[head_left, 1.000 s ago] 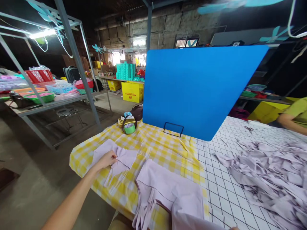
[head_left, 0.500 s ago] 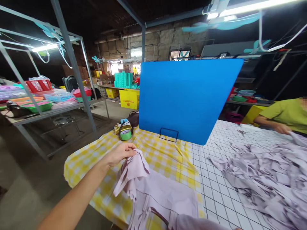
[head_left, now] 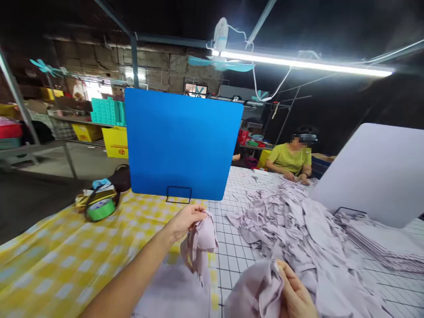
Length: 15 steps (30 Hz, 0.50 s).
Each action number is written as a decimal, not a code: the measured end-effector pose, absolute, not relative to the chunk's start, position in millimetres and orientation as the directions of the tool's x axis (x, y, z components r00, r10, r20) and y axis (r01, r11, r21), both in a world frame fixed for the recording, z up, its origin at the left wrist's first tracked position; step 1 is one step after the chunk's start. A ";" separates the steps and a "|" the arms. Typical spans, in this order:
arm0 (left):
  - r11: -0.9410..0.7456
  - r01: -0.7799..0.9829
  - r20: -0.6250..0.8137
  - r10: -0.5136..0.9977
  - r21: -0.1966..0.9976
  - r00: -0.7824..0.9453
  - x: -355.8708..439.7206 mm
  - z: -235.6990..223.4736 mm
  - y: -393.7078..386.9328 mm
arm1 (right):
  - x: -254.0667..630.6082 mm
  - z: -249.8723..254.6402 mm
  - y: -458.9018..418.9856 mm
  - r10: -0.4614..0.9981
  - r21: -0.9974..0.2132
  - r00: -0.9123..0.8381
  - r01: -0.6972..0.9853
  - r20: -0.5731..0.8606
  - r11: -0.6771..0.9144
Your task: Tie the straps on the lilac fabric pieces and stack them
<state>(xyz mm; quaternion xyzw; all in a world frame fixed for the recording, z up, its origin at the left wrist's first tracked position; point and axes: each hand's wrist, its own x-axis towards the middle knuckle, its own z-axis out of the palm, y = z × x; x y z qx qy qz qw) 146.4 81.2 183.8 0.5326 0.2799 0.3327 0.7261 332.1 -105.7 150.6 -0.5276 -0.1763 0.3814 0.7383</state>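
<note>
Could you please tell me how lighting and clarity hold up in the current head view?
In the head view, the tube light and far-left window are blown out; the ceiling sinks into near-black; the co-worker's face is pixelated; the left hand and right hand are readable.

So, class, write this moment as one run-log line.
left hand: pinching lilac fabric | right hand: gripping lilac bundle | blue board: upright | scissors: on grid-patterned tablecloth
</note>
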 end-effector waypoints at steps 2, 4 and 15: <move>0.249 -0.240 -0.045 0.777 0.938 0.628 178.3 177.4 93.2 | 340.8 147.0 -90.4 0.739 -0.895 0.655 -0.411 -0.157 0.175; 0.311 -0.295 -0.056 0.768 0.903 0.638 210.3 166.6 106.7 | 348.3 137.3 -75.5 0.735 -0.875 0.656 -0.444 -0.171 0.194; 0.593 -0.446 -0.215 0.730 0.671 0.648 299.6 45.3 135.9 | 390.3 -2.7 -28.4 0.600 -0.936 0.779 -0.324 -0.181 0.138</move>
